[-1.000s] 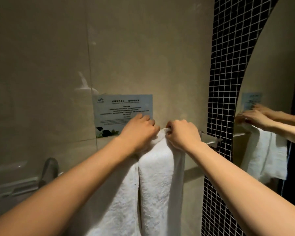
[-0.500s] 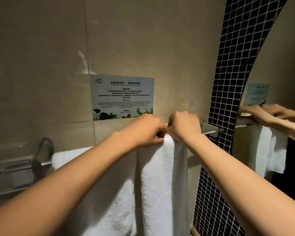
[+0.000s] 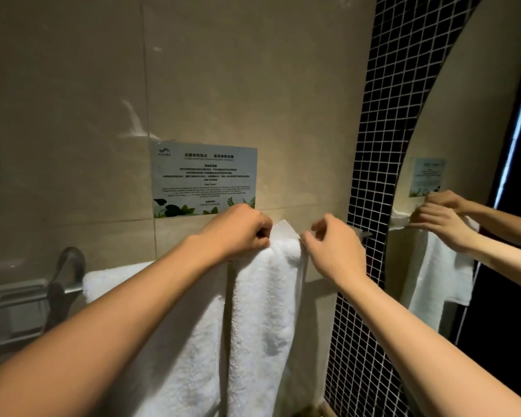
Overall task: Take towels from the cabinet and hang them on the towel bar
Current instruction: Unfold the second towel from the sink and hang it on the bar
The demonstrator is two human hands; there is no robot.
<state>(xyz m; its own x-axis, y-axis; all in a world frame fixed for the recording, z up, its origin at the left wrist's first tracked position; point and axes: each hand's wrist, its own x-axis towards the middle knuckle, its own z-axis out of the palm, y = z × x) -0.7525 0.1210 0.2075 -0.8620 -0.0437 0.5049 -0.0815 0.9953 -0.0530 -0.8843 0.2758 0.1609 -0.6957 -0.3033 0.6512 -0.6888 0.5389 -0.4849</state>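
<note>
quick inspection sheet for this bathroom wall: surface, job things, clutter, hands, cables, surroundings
surface: glossy beige wall tiles, nothing stuck on but a pale printed notice with green leaves
job's things: two white terry towels draped side by side over the metal towel bar; wide towel to the left, narrow towel to the right
clutter: nothing seen
hands: left hand fisted on the narrow towel's top; right hand pinching its right edge
cables: nothing seen
surroundings: black mosaic strip, mirror, metal bracket
</note>
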